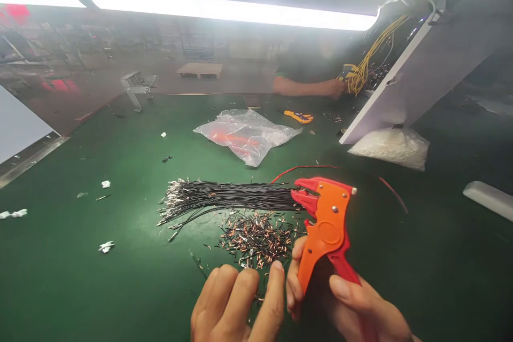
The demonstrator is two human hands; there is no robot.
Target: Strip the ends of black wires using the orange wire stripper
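My right hand (372, 307) is wrapped round the handles of an orange and red wire stripper (326, 230). Its red jaws point left, over the right end of a bundle of black wires (240, 195) with metal tips at the left end. My left hand (236, 304) is closed, fingers curled, just left of the tool; whatever it may hold is hidden. Right above its fingertips lies a heap of black and copper-coloured wire clippings (258, 238) on the green table mat (140, 288). A red wire (296, 169) runs behind the stripper.
Beyond the bundle lies a clear plastic bag (248, 136) with red contents. Behind it is a yellow tool (298, 117). A white panel (409, 75) slants at right above a bag of pale pieces (390, 147). Across the table, a person's arm (308, 87) holds yellow wires (371, 56).
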